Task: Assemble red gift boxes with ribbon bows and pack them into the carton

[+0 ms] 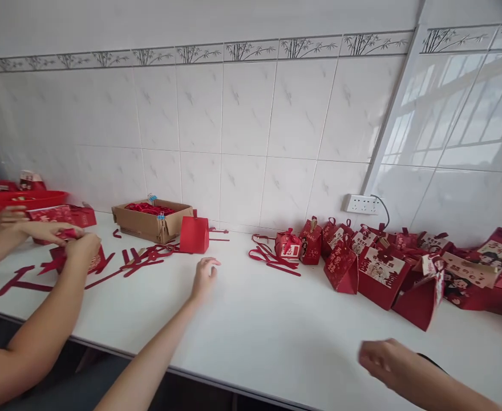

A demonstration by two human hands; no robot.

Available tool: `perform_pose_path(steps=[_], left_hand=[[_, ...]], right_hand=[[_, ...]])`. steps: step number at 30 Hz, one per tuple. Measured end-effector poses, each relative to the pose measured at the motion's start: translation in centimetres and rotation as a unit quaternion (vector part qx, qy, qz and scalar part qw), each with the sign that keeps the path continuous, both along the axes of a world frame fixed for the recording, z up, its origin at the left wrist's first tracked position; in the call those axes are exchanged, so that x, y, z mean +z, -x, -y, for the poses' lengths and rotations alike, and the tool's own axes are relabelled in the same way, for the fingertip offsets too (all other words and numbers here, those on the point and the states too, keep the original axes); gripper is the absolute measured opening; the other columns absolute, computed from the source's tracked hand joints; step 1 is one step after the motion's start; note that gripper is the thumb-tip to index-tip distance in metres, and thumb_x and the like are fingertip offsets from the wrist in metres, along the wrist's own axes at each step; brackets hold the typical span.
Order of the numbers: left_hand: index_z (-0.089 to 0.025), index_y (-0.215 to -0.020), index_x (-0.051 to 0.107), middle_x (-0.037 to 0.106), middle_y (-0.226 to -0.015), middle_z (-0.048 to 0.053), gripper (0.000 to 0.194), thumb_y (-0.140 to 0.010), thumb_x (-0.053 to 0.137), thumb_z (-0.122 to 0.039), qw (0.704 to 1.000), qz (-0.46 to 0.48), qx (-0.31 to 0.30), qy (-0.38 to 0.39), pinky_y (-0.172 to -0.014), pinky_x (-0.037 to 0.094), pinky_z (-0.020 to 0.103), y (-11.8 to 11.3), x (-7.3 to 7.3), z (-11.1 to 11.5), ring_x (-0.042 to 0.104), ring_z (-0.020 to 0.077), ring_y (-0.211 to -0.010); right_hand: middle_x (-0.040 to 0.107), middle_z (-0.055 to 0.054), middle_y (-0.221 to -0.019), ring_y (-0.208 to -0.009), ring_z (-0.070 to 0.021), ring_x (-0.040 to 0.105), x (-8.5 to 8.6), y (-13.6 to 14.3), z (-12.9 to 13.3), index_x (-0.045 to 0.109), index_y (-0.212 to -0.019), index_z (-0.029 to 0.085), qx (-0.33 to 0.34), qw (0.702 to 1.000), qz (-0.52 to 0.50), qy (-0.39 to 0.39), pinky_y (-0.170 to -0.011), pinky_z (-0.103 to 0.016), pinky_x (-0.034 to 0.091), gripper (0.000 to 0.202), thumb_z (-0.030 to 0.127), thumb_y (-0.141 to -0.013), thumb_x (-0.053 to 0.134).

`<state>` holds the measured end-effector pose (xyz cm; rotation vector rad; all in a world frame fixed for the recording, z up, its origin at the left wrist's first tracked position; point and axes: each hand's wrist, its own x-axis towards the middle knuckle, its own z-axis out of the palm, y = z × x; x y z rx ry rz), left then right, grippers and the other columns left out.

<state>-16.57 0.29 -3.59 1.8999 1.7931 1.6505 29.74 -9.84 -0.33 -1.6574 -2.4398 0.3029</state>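
My left hand [205,278] is over the white table, its fingers loosely bent and a little apart, with nothing seen in them. It is nearest to a plain red gift box [194,235] with a small loop on top; a gap lies between them. Off to the right, my right hand [381,362] hovers above the table, somewhat blurred, fingers curled in and nothing visible in it. Beyond it stand several red wedding favor boxes [381,277], printed with pictures and characters. A small round red box [288,245] sits beside loose red ribbons [276,261].
To my left, another person's hands [82,251] work on a red box with ribbon. An open cardboard box [144,224] with red material stands by the tiled wall. More ribbon strips [144,262] and a red basin [41,198] lie leftward. A power strip [364,204] is on the wall.
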Motion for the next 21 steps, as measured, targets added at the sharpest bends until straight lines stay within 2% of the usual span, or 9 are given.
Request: perform_pose_path(steps=[2,4,7,8,10,12,16,21], left_hand=[[-0.020,-0.072,0.063,0.057,-0.099,0.006,0.025,-0.076,0.042,-0.008,0.999,0.020,0.036,0.026,-0.096,0.042,0.042,1.9,0.0,-0.3,0.052,0.0227,-0.105],[-0.019,-0.068,0.064,0.057,-0.100,0.007,0.024,-0.078,0.045,-0.008,0.995,0.034,0.069,0.061,-0.097,0.042,0.041,3.2,0.0,-0.7,0.051,0.0229,-0.106],[-0.016,-0.086,0.064,0.059,-0.102,0.006,0.011,-0.083,0.054,-0.016,0.985,0.052,0.116,0.118,-0.092,0.045,0.041,4.4,0.0,-1.7,0.055,0.0203,-0.102],[-0.015,-0.094,0.062,0.060,-0.104,0.006,0.013,-0.085,0.056,-0.022,0.980,0.058,0.131,0.139,-0.089,0.047,0.041,4.8,0.0,-2.1,0.057,0.0193,-0.099],[-0.014,-0.106,0.058,0.060,-0.108,0.007,0.025,-0.087,0.056,-0.031,0.968,0.073,0.161,0.180,-0.083,0.050,0.040,5.3,0.1,-3.0,0.059,0.0181,-0.095],[-0.015,-0.111,0.056,0.060,-0.110,0.007,0.029,-0.088,0.054,-0.034,0.954,0.087,0.191,0.216,-0.082,0.052,0.039,5.7,0.3,-3.7,0.060,0.0182,-0.094],[-0.016,-0.113,0.055,0.059,-0.113,0.008,0.031,-0.088,0.054,-0.034,0.929,0.105,0.238,0.262,-0.082,0.052,0.039,5.6,0.9,-4.8,0.060,0.0190,-0.097],[-0.016,-0.113,0.055,0.059,-0.113,0.008,0.033,-0.088,0.055,-0.037,0.906,0.106,0.284,0.297,-0.084,0.051,0.041,5.2,1.6,-6.2,0.059,0.0199,-0.099]], right_hand=[[0.065,-0.004,-0.067,-0.061,-0.0163,0.057,0.2,4.4,-1.2,0.061,-0.068,0.022,0.061,0.997,-0.009,0.045,-0.058,-0.026,0.039,0.032,0.033,-0.086,0.036],[0.063,-0.004,-0.065,-0.058,-0.0152,0.052,-0.3,8.5,-2.6,0.056,-0.067,0.020,0.083,0.995,-0.037,0.044,-0.057,-0.026,0.036,0.033,0.029,-0.086,0.031],[0.057,-0.003,-0.060,-0.053,-0.0143,0.046,-1.7,12.5,-4.7,0.054,-0.068,0.019,0.089,0.991,-0.092,0.025,-0.054,-0.027,0.034,0.034,0.031,-0.086,0.028],[0.057,-0.003,-0.060,-0.052,-0.0145,0.045,-2.2,13.3,-5.3,0.055,-0.070,0.019,0.085,0.990,-0.113,0.018,-0.053,-0.027,0.034,0.035,0.033,-0.087,0.027],[0.057,-0.004,-0.061,-0.053,-0.0157,0.047,-3.1,14.3,-6.3,0.056,-0.074,0.019,0.069,0.986,-0.152,-0.004,-0.054,-0.027,0.036,0.037,0.036,-0.087,0.026],[0.059,-0.005,-0.063,-0.056,-0.0175,0.051,-3.7,14.9,-7.2,0.056,-0.075,0.020,0.046,0.984,-0.170,-0.031,-0.057,-0.029,0.038,0.037,0.038,-0.087,0.026],[0.061,-0.004,-0.061,-0.054,-0.0189,0.053,-4.5,15.5,-8.1,0.056,-0.073,0.022,0.018,0.986,-0.158,-0.056,-0.057,-0.029,0.038,0.035,0.037,-0.088,0.028],[0.057,-0.003,-0.058,-0.051,-0.0169,0.049,-5.5,15.5,-8.6,0.054,-0.072,0.022,0.029,0.986,-0.150,-0.060,-0.055,-0.028,0.036,0.035,0.036,-0.089,0.026]])
